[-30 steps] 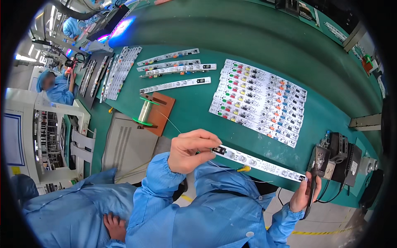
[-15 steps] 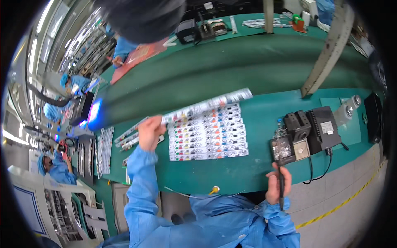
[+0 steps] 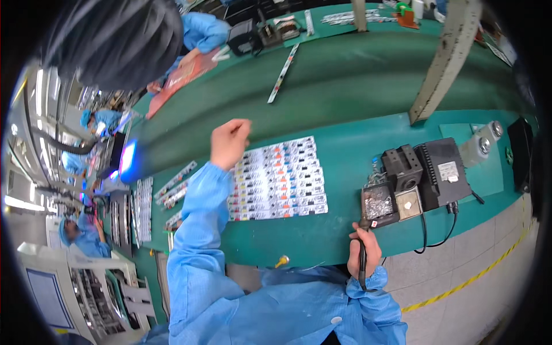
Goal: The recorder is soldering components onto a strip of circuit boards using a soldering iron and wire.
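So closest in, the right hand (image 3: 371,248) was wrapped around the dark handle of a soldering iron (image 3: 362,261), business end pointing away from the body, right by the front of a small dark tray (image 3: 378,201) full of silvery bits. A little yellow piece (image 3: 282,261) sat at the near edge of the green bench (image 3: 351,164). Just behind the tray were a black iron stand (image 3: 402,167) and, next to it, a black box (image 3: 441,172) with a pale label.

Over in the middle, a block of white circuit strips (image 3: 276,181) lay side by side, with a few loose strips (image 3: 175,179) off to the left. The left hand (image 3: 230,142) was up by the block's far left corner, fingers curled in and pressed together; couldn't tell if anything was pinched in there.

Past that, a single strip (image 3: 283,73) lay slanted on the green surface (image 3: 339,86) beyond the bench, well apart from the left hand. Further back, a co-worker in blue sleeves (image 3: 206,31) was at a pink sheet (image 3: 181,83).
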Available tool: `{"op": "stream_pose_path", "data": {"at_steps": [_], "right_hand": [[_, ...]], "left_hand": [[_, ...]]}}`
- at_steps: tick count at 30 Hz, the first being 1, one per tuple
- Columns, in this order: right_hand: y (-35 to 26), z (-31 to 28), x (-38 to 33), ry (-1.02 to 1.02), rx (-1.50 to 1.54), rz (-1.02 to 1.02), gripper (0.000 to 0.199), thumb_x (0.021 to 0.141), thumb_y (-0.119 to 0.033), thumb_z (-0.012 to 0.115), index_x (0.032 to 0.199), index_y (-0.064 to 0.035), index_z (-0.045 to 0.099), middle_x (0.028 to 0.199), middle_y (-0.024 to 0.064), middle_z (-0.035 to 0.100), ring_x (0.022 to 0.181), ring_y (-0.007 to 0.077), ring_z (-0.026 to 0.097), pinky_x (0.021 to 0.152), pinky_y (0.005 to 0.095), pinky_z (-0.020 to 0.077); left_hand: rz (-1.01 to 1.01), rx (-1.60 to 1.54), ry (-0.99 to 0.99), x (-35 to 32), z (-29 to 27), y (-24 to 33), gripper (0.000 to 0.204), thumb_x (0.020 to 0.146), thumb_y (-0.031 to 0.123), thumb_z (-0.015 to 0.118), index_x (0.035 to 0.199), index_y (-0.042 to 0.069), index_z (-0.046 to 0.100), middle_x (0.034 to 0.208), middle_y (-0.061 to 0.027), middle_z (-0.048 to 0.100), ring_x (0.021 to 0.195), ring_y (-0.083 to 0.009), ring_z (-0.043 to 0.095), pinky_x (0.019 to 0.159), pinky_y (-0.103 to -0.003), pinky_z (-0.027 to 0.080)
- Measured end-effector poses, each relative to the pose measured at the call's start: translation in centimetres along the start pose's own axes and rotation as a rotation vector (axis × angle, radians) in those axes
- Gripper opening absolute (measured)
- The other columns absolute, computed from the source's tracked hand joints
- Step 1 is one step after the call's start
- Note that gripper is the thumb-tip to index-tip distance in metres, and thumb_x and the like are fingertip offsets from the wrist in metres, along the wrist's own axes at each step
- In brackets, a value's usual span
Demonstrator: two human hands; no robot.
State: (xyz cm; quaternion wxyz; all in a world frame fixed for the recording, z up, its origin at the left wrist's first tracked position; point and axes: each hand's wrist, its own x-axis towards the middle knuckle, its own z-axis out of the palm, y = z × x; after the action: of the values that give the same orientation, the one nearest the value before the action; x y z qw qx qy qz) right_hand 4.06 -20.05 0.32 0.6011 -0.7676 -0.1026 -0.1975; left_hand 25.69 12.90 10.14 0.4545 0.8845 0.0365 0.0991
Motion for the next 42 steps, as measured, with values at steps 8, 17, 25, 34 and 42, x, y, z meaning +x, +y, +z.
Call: {"op": "stream_pose_path", "data": {"at_steps": [8, 17, 25, 34, 42], "right_hand": [[-2.0, 4.3, 3.0, -0.164, -0.212, 0.0, 0.042, 0.084, 0.001, 0.064, 0.123, 0.0028, 0.051, 0.119, 0.0224, 0.06, 0.109, 0.0354, 0.061, 0.093, 0.0379, 0.0471], [-2.5, 6.8, 2.8, -0.221, -0.325, 0.132, 0.046, 0.084, -0.001, 0.064, 0.128, 0.0015, 0.048, 0.118, 0.0213, 0.061, 0.106, 0.032, 0.062, 0.091, 0.0366, 0.0484], [-2.6, 1.6, -1.8, -0.145, -0.521, 0.014, 0.042, 0.085, 0.003, 0.061, 0.125, 0.0041, 0.05, 0.122, 0.0239, 0.061, 0.111, 0.0326, 0.062, 0.095, 0.0369, 0.0476], [-1.4, -0.7, -3.6, -0.126, -0.407, -0.074, 0.045, 0.086, 0.005, 0.059, 0.129, 0.0039, 0.044, 0.127, 0.0273, 0.055, 0.12, 0.0347, 0.055, 0.103, 0.042, 0.0408], [-1.9, -0.6, -3.6, -0.153, -0.255, -0.083, 0.046, 0.087, 0.003, 0.057, 0.131, 0.0016, 0.042, 0.124, 0.0299, 0.056, 0.1, 0.0278, 0.061, 0.092, 0.0392, 0.0458]], "left_hand": [[-0.049, 0.775, 0.292, -18.9, -8.7, -5.7, 0.022, 0.087, 0.02, 0.062, 0.085, -0.001, 0.069, 0.077, -0.0176, 0.065, 0.071, -0.0351, 0.063, 0.065, -0.041, 0.049], [-0.202, 0.414, 0.176, -22.5, -6.2, -9.9, 0.024, 0.084, 0.021, 0.067, 0.08, -0.003, 0.066, 0.075, -0.0165, 0.064, 0.061, -0.029, 0.062, 0.056, -0.039, 0.047], [-0.175, 0.307, -0.011, -25.8, -3.8, -6.5, 0.011, 0.081, 0.011, 0.069, 0.078, 0.002, 0.063, 0.071, -0.0121, 0.06, 0.062, -0.0294, 0.061, 0.055, -0.038, 0.047], [0.472, 0.197, -0.236, -29.6, 6.1, 1.9, 0.021, 0.065, 0.012, 0.075, 0.083, 0.006, 0.068, 0.081, -0.0066, 0.06, 0.074, -0.024, 0.059, 0.058, -0.034, 0.047], [0.569, 0.155, -0.164, -29.8, 8.2, 0.3, 0.018, 0.063, 0.005, 0.069, 0.08, 0.002, 0.062, 0.081, -0.0086, 0.059, 0.07, -0.0237, 0.058, 0.059, -0.034, 0.046]]}}
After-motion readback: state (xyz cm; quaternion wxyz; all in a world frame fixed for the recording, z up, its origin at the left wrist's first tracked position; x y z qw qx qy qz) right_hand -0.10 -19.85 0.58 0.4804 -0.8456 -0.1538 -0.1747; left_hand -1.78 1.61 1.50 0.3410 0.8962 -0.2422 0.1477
